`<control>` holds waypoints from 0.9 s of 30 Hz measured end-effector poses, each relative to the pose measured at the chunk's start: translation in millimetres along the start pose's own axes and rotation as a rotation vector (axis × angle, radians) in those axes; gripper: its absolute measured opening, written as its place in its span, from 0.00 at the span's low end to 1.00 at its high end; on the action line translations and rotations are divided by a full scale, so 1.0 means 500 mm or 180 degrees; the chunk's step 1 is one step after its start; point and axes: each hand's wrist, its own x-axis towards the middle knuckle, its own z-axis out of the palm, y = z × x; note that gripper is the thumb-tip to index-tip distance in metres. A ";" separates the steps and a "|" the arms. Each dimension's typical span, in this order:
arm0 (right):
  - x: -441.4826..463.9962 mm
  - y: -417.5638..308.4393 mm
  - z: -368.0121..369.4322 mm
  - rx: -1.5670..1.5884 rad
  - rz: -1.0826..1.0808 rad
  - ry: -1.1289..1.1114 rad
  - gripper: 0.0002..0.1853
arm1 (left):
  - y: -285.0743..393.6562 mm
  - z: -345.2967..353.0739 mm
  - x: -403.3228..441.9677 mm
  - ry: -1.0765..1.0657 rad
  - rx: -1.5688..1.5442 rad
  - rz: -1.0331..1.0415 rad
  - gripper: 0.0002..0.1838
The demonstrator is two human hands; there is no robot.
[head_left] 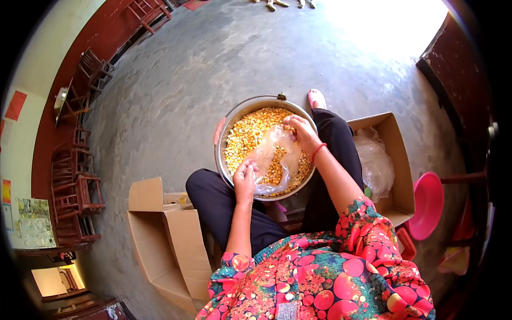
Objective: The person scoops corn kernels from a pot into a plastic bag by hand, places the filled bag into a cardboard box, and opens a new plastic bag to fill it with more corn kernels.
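On my left, an open cardboard box (189,250) stands beside my knee. My left hand (245,180) pinches one edge of a clear plastic bag (264,154), held over the corn kernels (245,133) in the metal bucket (220,156) before me. My right hand (303,132) pinches its other side. To my right, another cardboard box (401,176) holds crumpled plastic bags (375,162), near a pink basin (428,207).
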 end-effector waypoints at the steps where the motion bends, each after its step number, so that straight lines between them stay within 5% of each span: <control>1: -0.005 -0.016 0.009 0.0306 -0.0083 -0.0051 0.06 | 0.003 0.001 -0.001 0.0052 -0.0041 0.0025 0.10; 13: -0.123 -0.027 0.098 -0.0649 -0.0016 -0.1272 0.06 | 0.004 0.010 0.004 0.0166 0.0145 -0.0021 0.10; 15: -0.125 -0.002 0.108 -0.1385 -0.0212 -0.1292 0.07 | 0.002 0.008 0.003 0.0232 0.0174 0.0016 0.10; 18: -0.133 0.009 0.108 -0.3292 -0.1606 -0.1269 0.09 | 0.005 0.005 0.002 0.0192 0.0209 -0.0087 0.11; 21: -0.118 0.005 0.096 -0.3299 -0.1410 -0.1523 0.09 | 0.007 0.005 0.002 0.0130 0.0147 -0.0137 0.11; 23: -0.102 -0.009 0.091 -0.2464 -0.0869 -0.1334 0.08 | 0.000 0.002 0.005 0.0126 0.0235 0.0044 0.11; 27: -0.036 -0.038 0.062 -0.2175 -0.1370 -0.0258 0.07 | 0.008 0.009 0.003 0.0141 0.0253 0.0025 0.11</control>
